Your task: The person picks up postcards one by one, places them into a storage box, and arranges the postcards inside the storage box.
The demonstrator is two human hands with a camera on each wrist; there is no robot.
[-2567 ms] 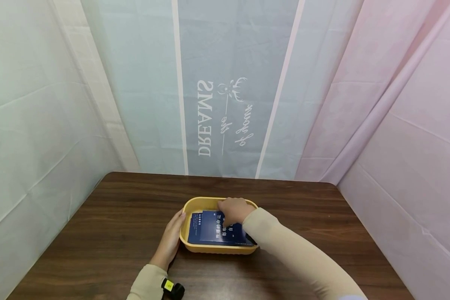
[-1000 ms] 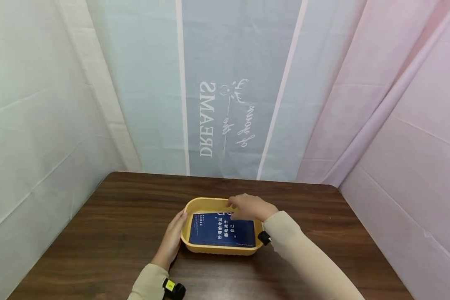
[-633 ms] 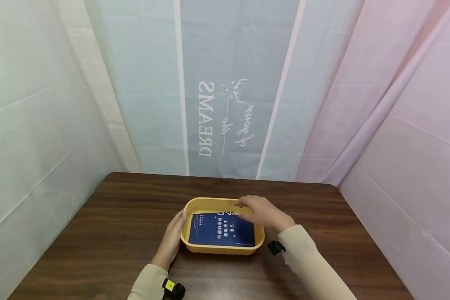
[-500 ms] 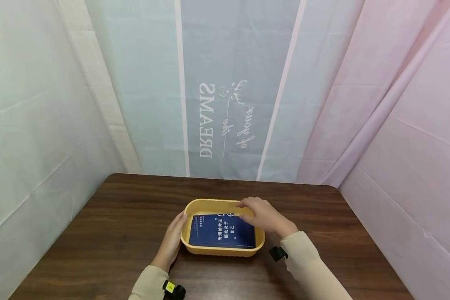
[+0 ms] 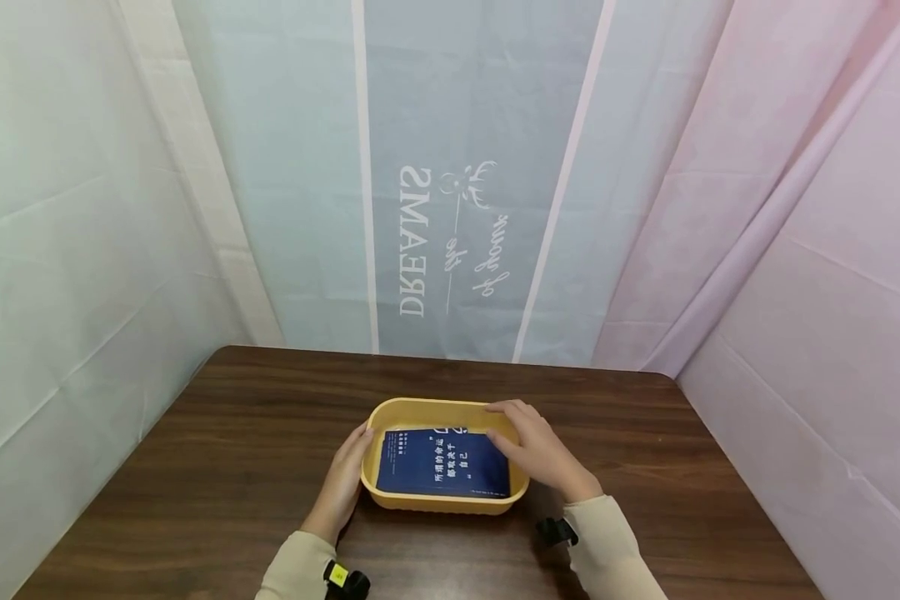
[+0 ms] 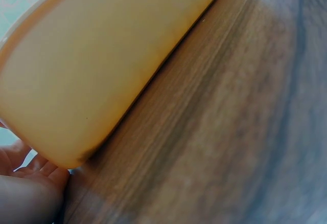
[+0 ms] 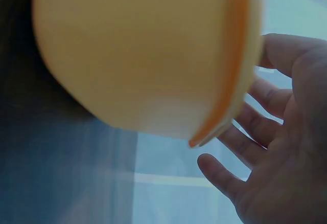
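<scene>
A yellow plastic bin (image 5: 444,504) stands on the table, and inside it lies a dark blue book (image 5: 420,467) with white Chinese characters on its cover. My left hand (image 5: 342,475) holds the bin's left end, thumb at the rim and fingers along the outer wall. In the left wrist view, the fingers (image 6: 38,173) meet a corner of the bin (image 6: 82,75). My right hand (image 5: 536,446) is at the right end, its spread fingers reaching over the rim. The right wrist view shows these fingers (image 7: 240,147) loosely extended around the rim, gripping nothing; whether they touch it is unclear.
The dark wood-grain table (image 5: 270,433) extends around the bin on all sides. Behind it hangs a pale blue-grey curtain (image 5: 480,108) with white lettering, and light fabric (image 5: 817,350) encloses both sides. Each wrist wears a small black camera (image 5: 557,531).
My right hand has lifted off the book, withdrawn to the right and come to the bin's right rim. The book cover now shows more fully. My left hand has stayed on the bin.
</scene>
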